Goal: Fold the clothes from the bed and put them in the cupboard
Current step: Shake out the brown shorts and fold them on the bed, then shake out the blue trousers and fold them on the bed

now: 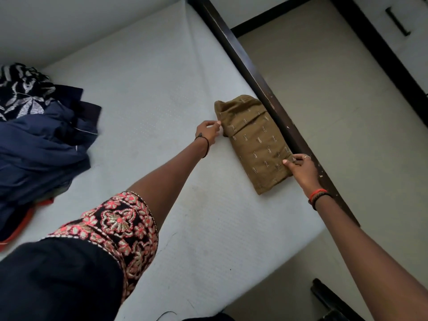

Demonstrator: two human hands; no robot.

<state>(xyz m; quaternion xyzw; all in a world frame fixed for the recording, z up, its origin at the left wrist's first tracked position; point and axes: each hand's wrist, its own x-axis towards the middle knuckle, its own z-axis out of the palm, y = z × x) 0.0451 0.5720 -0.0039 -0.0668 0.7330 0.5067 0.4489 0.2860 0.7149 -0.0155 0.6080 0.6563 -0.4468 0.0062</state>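
Item under handling: one folded brown garment (254,144) with a small pale repeated motif. It lies flat on the white mattress of the bed (150,89), at the bed's right side. Its long right edge runs just beside the dark wooden bed rail (252,72).

Left grip (208,133): narrow. Thumb and fingertips are pinched at the far left edge of the garment, near its upper end. The rest of the hand lies to the left of the cloth, over bare mattress. A dark thread band (205,144) sits on this wrist.

Right grip (301,169): closed on the garment at its near right edge. The thumb lies on top of the cloth and the fingers curl at the edge next to the rail. A ring (306,156) shows on one finger, and red and dark bands (317,194) circle the wrist.

The garment thus lies between the two grips, held at opposite ends on a diagonal.

Other findings: a loose pile of navy clothes (39,140) lies at the left of the bed, well apart from the brown garment. A dark printed piece (20,91) lies at the pile's far side and an orange edge shows at its near side. An embroidered sleeve (120,223) covers the left upper arm. Beyond the rail is a beige floor (324,100). At the upper right stands a white panel bearing a dark handle (397,22).
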